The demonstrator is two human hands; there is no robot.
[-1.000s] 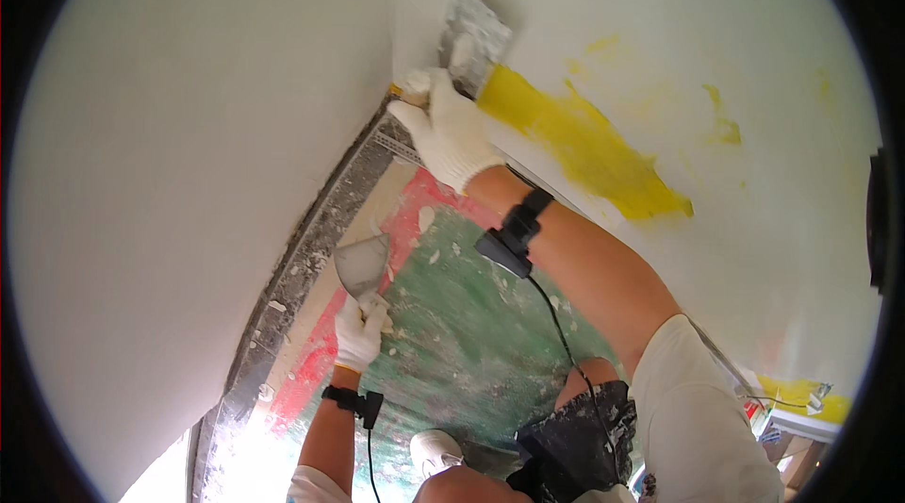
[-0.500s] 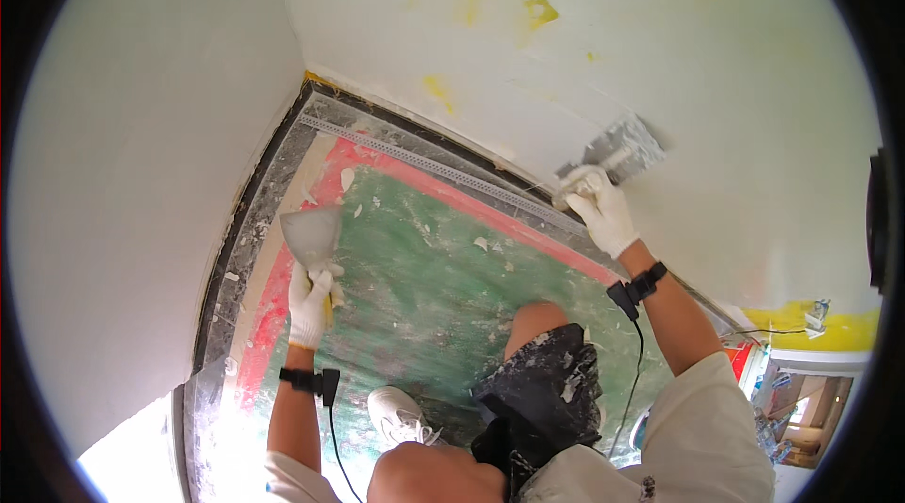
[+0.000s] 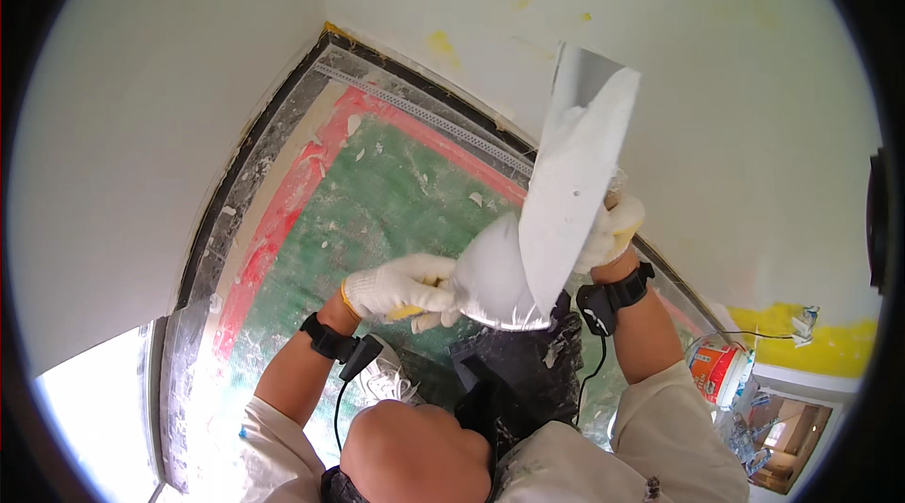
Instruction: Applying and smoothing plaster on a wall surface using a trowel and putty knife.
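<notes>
My left hand (image 3: 401, 291), in a white knit glove, is closed round the handle of a putty knife (image 3: 495, 272). That knife's wide blade points right and touches or overlaps the lower end of a long flat plastering trowel (image 3: 580, 178). White putty coats most of the trowel's face, with bare grey metal showing at its upper end. Behind the trowel my gloved right hand (image 3: 617, 225) grips its handle, which is largely hidden. Both tools are held above my lap, away from the wall.
The white wall (image 3: 716, 145) carries yellow patches and meets another wall (image 3: 170, 126) at the far left corner. A perforated strip (image 3: 415, 107) runs along its foot. Green sheeting (image 3: 377, 192) with putty crumbs covers the floor. A red and white bucket (image 3: 716, 371) stands at right.
My right hand has brought the trowel off the wall, turning its putty-covered face into view. My left hand has moved right and swung the putty knife against the trowel's lower end.
</notes>
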